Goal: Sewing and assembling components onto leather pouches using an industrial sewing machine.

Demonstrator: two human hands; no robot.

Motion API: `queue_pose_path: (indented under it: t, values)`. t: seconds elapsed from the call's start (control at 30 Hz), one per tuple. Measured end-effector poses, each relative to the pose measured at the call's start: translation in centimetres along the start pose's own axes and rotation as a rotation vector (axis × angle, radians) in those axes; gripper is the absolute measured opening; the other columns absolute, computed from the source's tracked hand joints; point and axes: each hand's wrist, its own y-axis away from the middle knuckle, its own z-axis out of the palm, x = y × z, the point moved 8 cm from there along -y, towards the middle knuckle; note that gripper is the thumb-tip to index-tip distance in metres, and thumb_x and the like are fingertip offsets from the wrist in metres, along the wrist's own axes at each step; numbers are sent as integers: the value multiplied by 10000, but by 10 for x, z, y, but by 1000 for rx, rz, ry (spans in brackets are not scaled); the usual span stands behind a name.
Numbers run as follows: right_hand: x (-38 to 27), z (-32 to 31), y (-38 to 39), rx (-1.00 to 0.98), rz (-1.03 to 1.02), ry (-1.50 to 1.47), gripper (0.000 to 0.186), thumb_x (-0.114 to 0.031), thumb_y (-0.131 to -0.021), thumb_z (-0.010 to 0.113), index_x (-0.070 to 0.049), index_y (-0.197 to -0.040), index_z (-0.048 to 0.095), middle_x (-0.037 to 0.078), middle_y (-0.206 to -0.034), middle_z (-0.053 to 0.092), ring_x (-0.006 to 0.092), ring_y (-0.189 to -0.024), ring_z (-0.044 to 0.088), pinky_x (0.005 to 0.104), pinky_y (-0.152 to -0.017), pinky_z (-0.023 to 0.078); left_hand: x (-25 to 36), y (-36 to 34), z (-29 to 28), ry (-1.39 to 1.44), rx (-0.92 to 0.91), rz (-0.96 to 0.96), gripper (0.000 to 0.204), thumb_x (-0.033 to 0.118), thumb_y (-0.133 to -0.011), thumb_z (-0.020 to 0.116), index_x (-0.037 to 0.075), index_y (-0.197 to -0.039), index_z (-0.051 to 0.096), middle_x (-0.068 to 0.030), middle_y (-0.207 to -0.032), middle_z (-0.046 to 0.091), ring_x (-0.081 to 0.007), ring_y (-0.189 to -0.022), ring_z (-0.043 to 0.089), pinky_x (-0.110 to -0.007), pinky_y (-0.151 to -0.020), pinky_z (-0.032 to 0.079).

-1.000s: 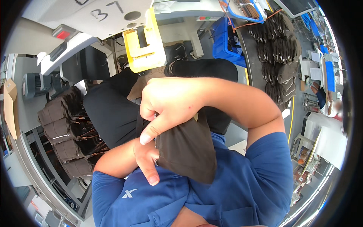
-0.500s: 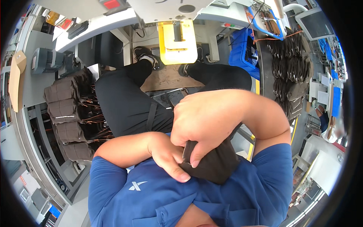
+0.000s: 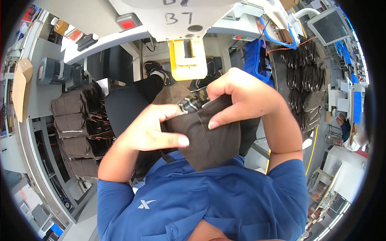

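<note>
Between my two hands hangs a dark brown fabric pouch (image 3: 211, 138) with a seam down its middle. A zipper edge runs along its upper rim, and the mouth is spread apart. Patterned dark lining (image 3: 194, 101) shows inside the mouth. My left hand (image 3: 148, 130) grips the left end of the rim, thumb on the outer face and fingers behind. At the right end, my right hand (image 3: 247, 100) pinches the rim with its thumb on the front; its other fingers are partly hidden. The pouch is in front of my chest, above my lap.
Ahead stands a white machine (image 3: 177, 20) with a yellow slotted plate (image 3: 189, 72) jutting over my feet. Stacked brown fabric pieces (image 3: 72, 124) lie at my left; more brown pieces (image 3: 307, 76) are on the right table. A blue crate (image 3: 255, 60) sits below the tabletop, right of the machine.
The pouch has come up and forward from against my body, and its rim now faces away from me. My hands have moved apart, spreading the mouth so the lining shows.
</note>
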Motion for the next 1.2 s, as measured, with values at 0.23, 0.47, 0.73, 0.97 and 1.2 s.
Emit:
queue_pose_path:
  t: [0.23,0.47,0.73,0.97,1.2]
  values:
    - [32,-5,-2,271,101,-449,289,-178,-848,819,26,-1032,730,27,-842,688,80,-773,524,285,-731,481,17,-15,-38,-219,215,7,370,168,-636,957,9,-817,676,36,-729,592,-48,-696,523,-250,-612,436]
    - [63,-13,-10,385,159,-473,216,-199,-879,771,7,-894,706,-10,-763,625,54,-724,488,274,-653,436,10,-44,-67,-270,235,50,206,144,-813,809,-2,-828,664,35,-746,620,-37,-699,523,-227,-629,436]
    - [96,-32,-23,528,139,-458,213,-196,-849,707,4,-787,666,12,-617,537,91,-587,425,315,-534,372,1,-67,-97,-106,389,139,255,195,-973,667,18,-790,674,72,-706,557,-30,-676,429,-235,-626,363]
    - [118,-44,-46,568,50,-553,262,-195,-860,686,-9,-701,594,-9,-587,486,87,-562,408,313,-515,358,-17,-78,-128,148,515,361,201,-36,-938,659,-3,-1133,694,-78,-1148,704,-180,-1077,645,-321,-949,507]
    - [123,-47,-54,601,-105,-635,297,-173,-911,661,-51,-665,548,-37,-627,448,75,-611,376,296,-550,342,-42,-76,-157,-386,594,425,299,-9,-940,640,-23,-1238,620,-94,-1196,663,-200,-1078,629,-347,-934,515]
